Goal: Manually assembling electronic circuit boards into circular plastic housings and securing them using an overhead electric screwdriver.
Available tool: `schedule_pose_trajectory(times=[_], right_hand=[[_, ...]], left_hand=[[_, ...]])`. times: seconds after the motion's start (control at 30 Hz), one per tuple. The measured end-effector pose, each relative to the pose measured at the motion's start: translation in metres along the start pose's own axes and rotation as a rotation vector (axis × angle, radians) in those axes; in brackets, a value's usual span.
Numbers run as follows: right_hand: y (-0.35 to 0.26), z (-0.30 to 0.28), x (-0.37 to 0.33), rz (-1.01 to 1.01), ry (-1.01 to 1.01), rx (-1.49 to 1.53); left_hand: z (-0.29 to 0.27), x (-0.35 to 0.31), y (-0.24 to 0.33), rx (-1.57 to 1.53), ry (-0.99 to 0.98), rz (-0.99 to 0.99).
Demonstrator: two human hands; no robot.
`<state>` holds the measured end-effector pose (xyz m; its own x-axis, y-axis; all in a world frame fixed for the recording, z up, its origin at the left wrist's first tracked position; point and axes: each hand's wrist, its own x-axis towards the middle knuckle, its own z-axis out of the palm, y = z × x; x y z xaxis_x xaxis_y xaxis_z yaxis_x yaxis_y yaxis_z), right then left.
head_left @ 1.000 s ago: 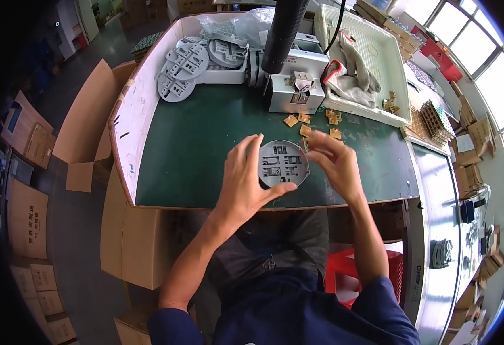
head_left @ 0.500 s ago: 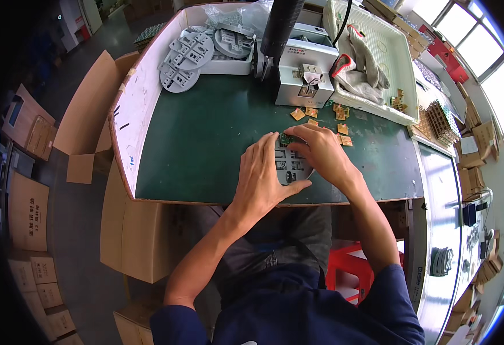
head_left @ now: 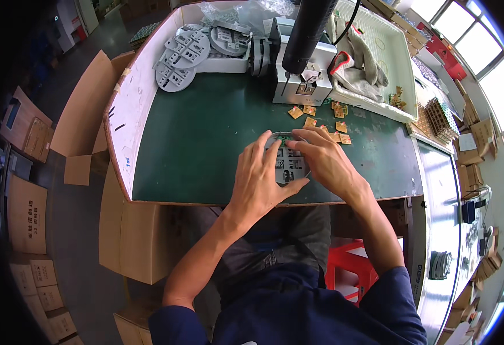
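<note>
A grey round fixture plate [head_left: 294, 163] with cut-out slots lies on the green mat near the table's front edge. My left hand [head_left: 257, 178] curves round its left side, thumb at the near rim and fingertips at the far part. A small green circuit board [head_left: 283, 141] sits at the plate's far end. Over that board my right hand [head_left: 329, 161] bends its fingers, the tips pressed on or beside it; the palm hides the plate's right edge. Just beyond are several small yellow-orange boards [head_left: 310, 122], loose on the mat.
A black cylindrical tool with a thin tip [head_left: 306, 37] hangs before a silver box machine [head_left: 283, 89]. More grey round plates [head_left: 174, 77] are piled at the far left. A white tray [head_left: 404, 112] holds gloves [head_left: 358, 83]. A raised white board [head_left: 126, 123] edges the table's left.
My left fingertips have come in over the plate's far part, and my right fingers have shifted on the board. More of the plate's far rim shows. The hanging black tool has swung right.
</note>
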<state>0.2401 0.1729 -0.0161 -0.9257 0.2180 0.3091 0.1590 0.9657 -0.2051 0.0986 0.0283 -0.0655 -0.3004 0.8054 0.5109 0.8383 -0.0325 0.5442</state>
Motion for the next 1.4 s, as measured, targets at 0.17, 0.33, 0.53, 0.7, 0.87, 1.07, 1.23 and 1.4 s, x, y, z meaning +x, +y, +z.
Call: schedule_pose_trajectory(times=[0.17,0.33,0.53,0.7,0.87,1.07,1.23,1.4], right_hand=[[0.008,-0.028,0.029,0.227,0.441,0.345],[-0.012,-0.071,0.112,0.19,0.612,0.985],[0.014,-0.085,0.141,0.008,0.504,0.995],[0.024,-0.101,0.12,0.008,0.732,1.144],[0.065,-0.098,0.133,0.168,0.667,1.135],[0.041,-0.09,0.157,0.074,0.704,1.213],[0.063,-0.075,0.17,0.045,0.74,0.914],[0.067,-0.064,0.16,0.135,0.755,0.795]], left_hand=[[0.002,0.002,0.0,0.01,-0.005,0.031],[0.0,0.003,-0.001,0.005,-0.028,0.045],[0.0,0.004,0.002,0.055,-0.044,0.021],[0.001,0.001,0.0,0.037,-0.047,-0.003],[-0.002,0.001,0.001,0.034,-0.053,-0.024],[-0.003,0.002,0.002,0.023,-0.079,-0.054],[-0.004,0.003,0.002,0.029,-0.084,-0.061],[-0.003,0.003,0.002,0.026,-0.079,-0.048]])
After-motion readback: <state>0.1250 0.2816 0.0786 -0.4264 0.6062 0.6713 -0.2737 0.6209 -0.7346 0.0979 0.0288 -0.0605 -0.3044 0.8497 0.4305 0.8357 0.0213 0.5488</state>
